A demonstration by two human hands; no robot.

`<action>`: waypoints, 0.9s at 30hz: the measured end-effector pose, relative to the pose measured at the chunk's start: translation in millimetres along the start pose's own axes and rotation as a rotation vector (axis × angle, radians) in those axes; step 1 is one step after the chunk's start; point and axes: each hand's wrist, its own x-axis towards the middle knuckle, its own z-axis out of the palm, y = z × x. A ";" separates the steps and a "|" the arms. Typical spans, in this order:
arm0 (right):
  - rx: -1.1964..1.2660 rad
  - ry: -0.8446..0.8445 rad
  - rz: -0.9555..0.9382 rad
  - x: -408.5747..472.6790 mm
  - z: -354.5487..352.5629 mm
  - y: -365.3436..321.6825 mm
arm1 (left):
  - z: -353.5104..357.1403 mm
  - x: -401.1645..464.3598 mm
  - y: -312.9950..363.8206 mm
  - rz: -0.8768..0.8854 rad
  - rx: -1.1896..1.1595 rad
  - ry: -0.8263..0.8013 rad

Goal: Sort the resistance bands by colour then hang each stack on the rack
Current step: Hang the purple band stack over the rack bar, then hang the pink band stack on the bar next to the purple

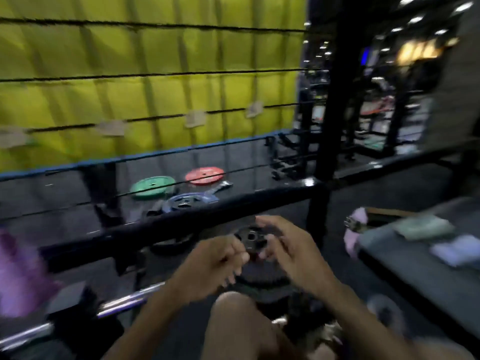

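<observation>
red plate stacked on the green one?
No. The red plate lies flat on the floor to the right of the green plate, with bare dark floor showing between them.

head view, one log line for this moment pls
left hand: half-curled, empty | right hand: fingers spread, empty | bands: none held | folded cloths: on bench, right | frame: motion-blurred

I count 4 soft, band-like bundles, all motion-blurred. The purple bundle (18, 271) sits at the left edge, lower half. The pink bundle (354, 237) droops at right, mid-height. The pale green bundle (423, 226) and the lilac bundle (458, 252) lie flat at far right, apart. The black rack (328, 105) has its post upright, right of centre, and its crossbar spans mid-frame.
</observation>
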 end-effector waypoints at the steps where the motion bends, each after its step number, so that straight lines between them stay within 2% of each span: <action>1: -0.027 0.057 0.072 -10.1 -29.1 19.7 | 25.4 20.3 4.0 -0.008 -0.023 -0.057; 5: -0.195 0.334 0.390 -77.4 -159.0 108.7 | 157.2 115.0 32.1 0.044 -0.054 -0.319; 7: -0.199 0.452 0.560 -114.2 -208.6 145.6 | 219.0 151.9 45.1 0.044 -0.089 -0.426; 11: -0.283 0.690 0.831 -175.1 -279.6 212.6 | 322.2 207.8 53.8 0.028 -0.125 -0.571; 14: -0.400 0.817 1.020 -203.5 -310.9 252.5 | 374.1 232.5 51.3 0.014 -0.146 -0.652; 19: -0.545 0.766 1.372 -222.8 -319.8 289.2 | 412.5 237.2 46.7 0.006 -0.164 -0.719; 27: -0.601 0.868 1.411 -210.4 -315.3 312.7 | 412.3 234.9 33.6 -0.037 -0.182 -0.713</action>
